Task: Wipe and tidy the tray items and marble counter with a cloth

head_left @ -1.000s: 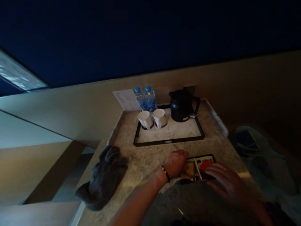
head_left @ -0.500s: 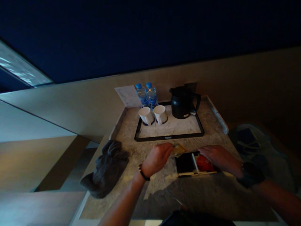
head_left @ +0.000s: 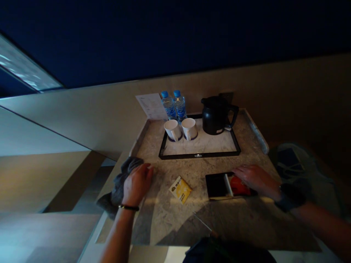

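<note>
My left hand (head_left: 136,183) rests on a dark grey cloth (head_left: 118,184) at the left edge of the marble counter (head_left: 175,215), fingers curled over it. A yellow sachet (head_left: 180,189) lies loose on the counter between my hands. My right hand (head_left: 253,177) lies on the red packets (head_left: 238,186) in the right compartment of a small black box (head_left: 217,185); the box's left compartment shows only dark bottom.
A black-rimmed tray (head_left: 199,155) at the back carries two white mugs (head_left: 181,129) and a black kettle (head_left: 217,115). Two water bottles (head_left: 174,105) and a paper card (head_left: 151,106) stand against the wall. A plastic bag (head_left: 296,164) sits off the counter's right end.
My left hand lifted the yellow sachet out of the box, left it on the counter and moved left onto the grey cloth. My right hand stayed at the box.
</note>
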Available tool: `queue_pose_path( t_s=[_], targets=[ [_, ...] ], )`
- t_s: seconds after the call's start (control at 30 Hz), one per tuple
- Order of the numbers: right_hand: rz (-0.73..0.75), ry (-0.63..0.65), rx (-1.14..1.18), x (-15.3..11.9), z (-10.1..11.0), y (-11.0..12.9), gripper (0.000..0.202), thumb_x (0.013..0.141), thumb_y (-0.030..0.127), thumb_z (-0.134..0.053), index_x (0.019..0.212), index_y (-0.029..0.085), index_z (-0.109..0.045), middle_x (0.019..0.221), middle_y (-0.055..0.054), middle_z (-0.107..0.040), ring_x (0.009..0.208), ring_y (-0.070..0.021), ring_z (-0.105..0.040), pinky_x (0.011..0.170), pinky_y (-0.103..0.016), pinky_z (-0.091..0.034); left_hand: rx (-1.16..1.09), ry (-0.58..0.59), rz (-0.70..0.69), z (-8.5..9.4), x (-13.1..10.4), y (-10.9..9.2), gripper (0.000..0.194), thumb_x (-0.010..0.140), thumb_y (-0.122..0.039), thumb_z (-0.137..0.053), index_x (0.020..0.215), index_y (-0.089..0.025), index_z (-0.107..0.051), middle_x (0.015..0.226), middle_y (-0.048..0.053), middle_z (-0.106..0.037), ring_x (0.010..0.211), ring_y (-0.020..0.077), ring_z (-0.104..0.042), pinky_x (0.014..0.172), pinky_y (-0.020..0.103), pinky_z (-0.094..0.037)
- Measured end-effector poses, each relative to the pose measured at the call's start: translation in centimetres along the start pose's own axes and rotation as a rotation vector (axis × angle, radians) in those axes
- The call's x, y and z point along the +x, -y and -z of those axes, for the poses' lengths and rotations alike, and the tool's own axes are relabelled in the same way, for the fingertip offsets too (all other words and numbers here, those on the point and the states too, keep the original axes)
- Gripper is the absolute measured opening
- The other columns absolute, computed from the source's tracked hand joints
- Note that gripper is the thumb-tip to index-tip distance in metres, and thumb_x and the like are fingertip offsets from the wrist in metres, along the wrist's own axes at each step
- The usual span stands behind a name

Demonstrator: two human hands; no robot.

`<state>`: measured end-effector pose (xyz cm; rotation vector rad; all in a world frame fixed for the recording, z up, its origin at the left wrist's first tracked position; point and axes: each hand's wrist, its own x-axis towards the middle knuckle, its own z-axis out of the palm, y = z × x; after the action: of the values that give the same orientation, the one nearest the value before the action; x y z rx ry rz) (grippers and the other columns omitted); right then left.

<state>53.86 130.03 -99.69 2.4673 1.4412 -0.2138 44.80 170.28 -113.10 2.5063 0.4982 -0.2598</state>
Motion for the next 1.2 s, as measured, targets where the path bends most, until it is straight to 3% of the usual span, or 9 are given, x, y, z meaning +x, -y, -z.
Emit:
queue_pose_path(
  t_s=[0.2,0.37,0.47,0.6,0.77,0.9,1.0,1.1,1.2],
  targets=[
    [0.080,-0.094,-0.056,-0.3,0.4,0.2,0.041,0.076,-0.009,-0.042,0.111,-0.001,-0.063,0.102,-0.016,-0.068,0.084,-0.0237,-0.067,0.071,-0.033,-0.059,0.268,0.116,0.175,-2.1,3.9,3.3,0.050,0.091,-0.048,-0.045,0.117,-0.007,-0.059,0.117,0.022,-0.062,0.109,0.0350,-0.058,0.088,0.040,-0.047],
    [-0.047,-0.232,0.032,-1.1,3.4,0.6,0.032,0.091,0.001,-0.036,0.106,0.007,-0.063,0.103,-0.012,-0.067,0.093,-0.0225,-0.064,0.081,-0.035,-0.056,0.346,-0.185,0.239,-1.8,4.4,5.5,0.056,0.092,-0.058,-0.034,0.101,-0.010,-0.061,0.101,0.018,-0.064,0.096,0.0319,-0.061,0.071,0.036,-0.047],
    [-0.168,-0.283,0.110,-2.8,6.2,-0.2,0.027,0.096,0.012,-0.036,0.103,0.014,-0.062,0.099,-0.010,-0.066,0.089,-0.0210,-0.064,0.074,-0.033,-0.055,0.265,0.015,0.347,-1.1,5.0,7.2,0.061,0.086,-0.067,-0.037,0.089,-0.011,-0.061,0.090,0.017,-0.065,0.084,0.0301,-0.064,0.061,0.032,-0.045],
    [-0.285,-0.216,0.210,-6.1,6.6,-1.4,0.021,0.093,0.020,-0.039,0.096,0.020,-0.059,0.088,-0.004,-0.066,0.074,-0.0170,-0.065,0.061,-0.029,-0.055,0.167,0.237,0.185,-2.1,5.6,7.3,0.042,0.088,-0.046,-0.041,0.096,-0.014,-0.066,0.091,0.016,-0.069,0.088,0.0276,-0.066,0.069,0.031,-0.046],
    [-0.343,0.036,0.329,-9.6,1.7,0.0,0.028,0.087,0.015,-0.036,0.096,0.019,-0.062,0.091,-0.004,-0.067,0.079,-0.0178,-0.066,0.068,-0.032,-0.058,0.008,0.174,-0.080,-1.4,4.8,3.8,0.036,0.081,-0.034,-0.042,0.101,-0.016,-0.066,0.097,0.011,-0.071,0.093,0.0250,-0.066,0.079,0.029,-0.047],
    [-0.401,-0.117,0.159,-9.8,0.8,2.2,0.035,0.097,0.027,-0.039,0.129,0.018,-0.049,0.123,-0.010,-0.059,0.109,-0.0234,-0.059,0.088,-0.044,-0.056,-0.136,-0.023,-0.070,2.6,3.5,0.7,0.038,0.080,-0.032,-0.042,0.107,-0.017,-0.062,0.083,0.004,-0.069,0.072,0.0198,-0.063,0.067,0.028,-0.047],
    [-0.296,-0.103,0.075,-7.0,1.7,4.2,0.068,0.088,0.040,-0.061,0.145,0.017,-0.032,0.147,-0.015,-0.035,0.132,-0.0311,-0.039,0.102,-0.053,-0.046,-0.245,-0.121,-0.274,5.0,1.5,-3.7,0.031,0.085,-0.032,-0.043,0.102,-0.019,-0.065,0.094,0.004,-0.070,0.079,0.0183,-0.064,0.075,0.029,-0.049],
    [-0.208,-0.004,0.035,-3.3,1.4,5.7,0.109,0.067,0.045,-0.082,0.150,0.013,-0.021,0.155,-0.019,-0.013,0.141,-0.0373,-0.018,0.109,-0.061,-0.033,-0.306,-0.002,-0.667,4.3,-1.9,-10.4,0.028,0.092,-0.024,-0.040,0.103,-0.018,-0.065,0.103,0.005,-0.069,0.092,0.0168,-0.064,0.084,0.029,-0.050],
    [-0.241,0.022,0.070,-1.0,-0.2,6.0,0.093,0.067,0.036,-0.083,0.141,0.008,-0.036,0.146,-0.023,-0.034,0.137,-0.0357,-0.029,0.111,-0.063,-0.028,-0.137,0.249,-1.004,0.7,-5.4,-16.3,0.025,0.093,-0.017,-0.041,0.103,-0.014,-0.064,0.101,0.008,-0.069,0.095,0.0191,-0.063,0.088,0.031,-0.051]
  ],
)
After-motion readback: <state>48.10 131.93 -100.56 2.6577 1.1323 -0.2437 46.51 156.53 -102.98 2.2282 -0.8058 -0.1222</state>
